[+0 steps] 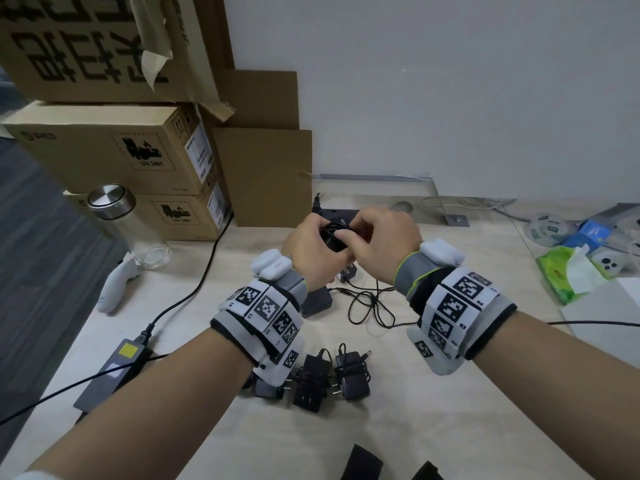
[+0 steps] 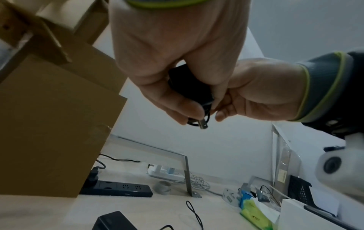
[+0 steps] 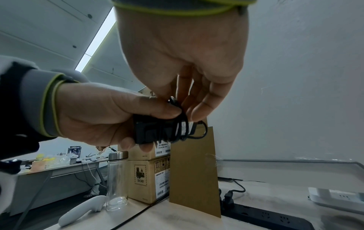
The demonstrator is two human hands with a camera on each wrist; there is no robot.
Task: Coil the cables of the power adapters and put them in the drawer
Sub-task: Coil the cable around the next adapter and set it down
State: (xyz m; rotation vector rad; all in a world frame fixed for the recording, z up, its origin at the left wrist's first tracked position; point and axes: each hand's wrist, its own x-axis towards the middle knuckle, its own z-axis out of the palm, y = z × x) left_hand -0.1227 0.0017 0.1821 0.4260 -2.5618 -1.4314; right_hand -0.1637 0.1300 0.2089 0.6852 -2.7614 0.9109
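both hands are raised above the desk (image 1: 398, 427), close together. the left hand (image 1: 311, 249) grips a black adapter (image 3: 157, 130), thumb along its top and fingers curled under it, with its thin cable (image 3: 184, 123) wound in several turns around the body. the right hand (image 1: 384, 245) pinches the cable at the adapter's end, fingertips (image 3: 199, 112) drawn narrow on the strands; in the left wrist view a small metal plug (image 2: 202, 124) sticks out below the fingers, probably the cable's tip. on the desk under the hands lies another adapter (image 1: 317, 301) with a loose cable (image 1: 372, 306) sprawled beside it. nearer the person, wound adapters (image 1: 329, 379) sit side by side. a glass bottle (image 1: 130, 226) stands at the left near stacked boxes (image 1: 114, 150), and a black power strip (image 3: 262, 216) lies along the wall.
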